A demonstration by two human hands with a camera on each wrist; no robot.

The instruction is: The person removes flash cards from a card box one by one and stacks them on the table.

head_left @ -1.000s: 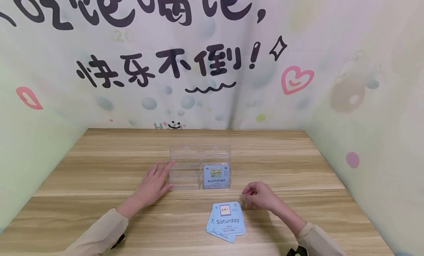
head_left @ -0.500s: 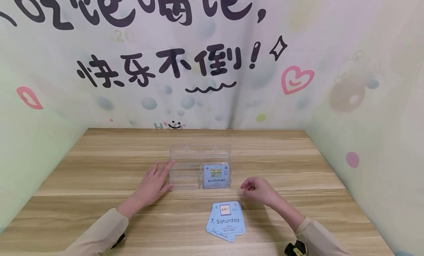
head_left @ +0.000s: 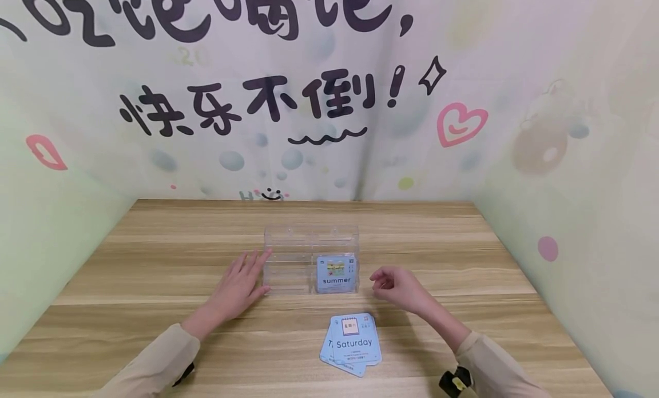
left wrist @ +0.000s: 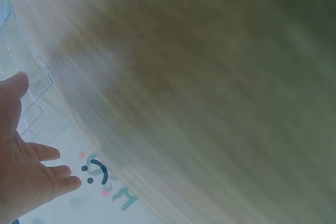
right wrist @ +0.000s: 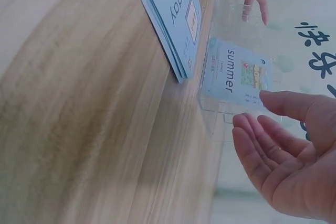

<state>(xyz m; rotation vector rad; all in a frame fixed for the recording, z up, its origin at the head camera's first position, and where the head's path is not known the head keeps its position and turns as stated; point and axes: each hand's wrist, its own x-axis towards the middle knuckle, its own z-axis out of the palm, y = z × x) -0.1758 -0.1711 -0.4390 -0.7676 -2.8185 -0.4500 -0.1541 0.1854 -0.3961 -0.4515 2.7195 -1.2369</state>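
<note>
A clear plastic card holder (head_left: 288, 279) with compartments stands mid-table. Its lower right compartment holds a blue "summer" card (head_left: 336, 274). My left hand (head_left: 239, 286) has its fingers spread at the holder's left side, fingertips right at its edge. To the right of the holder, my right hand (head_left: 400, 288) hovers with loosely bent fingers. In the right wrist view a gap shows between its thumb (right wrist: 286, 103) and fingers, and nothing lies between them. A small fanned stack of blue cards, with the "Saturday" card (head_left: 355, 342) on top, lies in front of the holder.
The wood-grain table (head_left: 170, 243) reaches back to a printed cloth backdrop (head_left: 206, 158). Cloth walls also close off the left and right sides. A black strap (head_left: 455, 382) is on the right wrist.
My right hand has moved slightly up and left, toward the holder's right side. The left hand, the holder and the cards have stayed in place.
</note>
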